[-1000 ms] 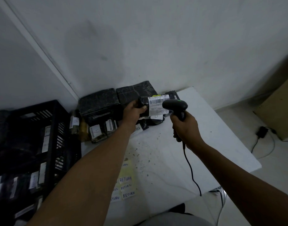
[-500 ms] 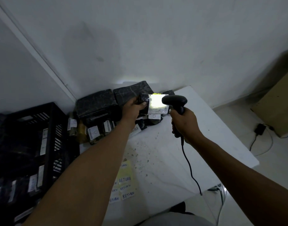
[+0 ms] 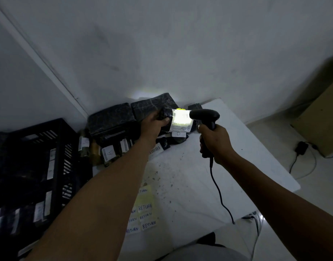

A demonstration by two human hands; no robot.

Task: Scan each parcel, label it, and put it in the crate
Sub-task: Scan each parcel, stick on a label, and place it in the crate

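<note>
My left hand (image 3: 154, 125) grips a small black parcel (image 3: 178, 120) above the far end of the white table (image 3: 237, 159). The parcel's white shipping label glows under the scanner's light. My right hand (image 3: 214, 141) grips the handle of a black corded barcode scanner (image 3: 204, 115), whose head sits just right of the label and points at it. Several paper RETURN labels (image 3: 145, 213) lie on the table near its front left. A black slatted crate (image 3: 39, 157) stands to the left, with several labelled parcels inside.
More black wrapped parcels (image 3: 113, 119) are piled at the table's far left against the wall, some with white labels. The scanner cable (image 3: 218, 191) hangs across the table to its front edge. A cardboard box (image 3: 322, 117) and a power adapter (image 3: 301, 147) sit on the floor to the right.
The scanner's light has come on and now lights up the parcel's label. Both hands stay almost in place, holding the parcel and the scanner.
</note>
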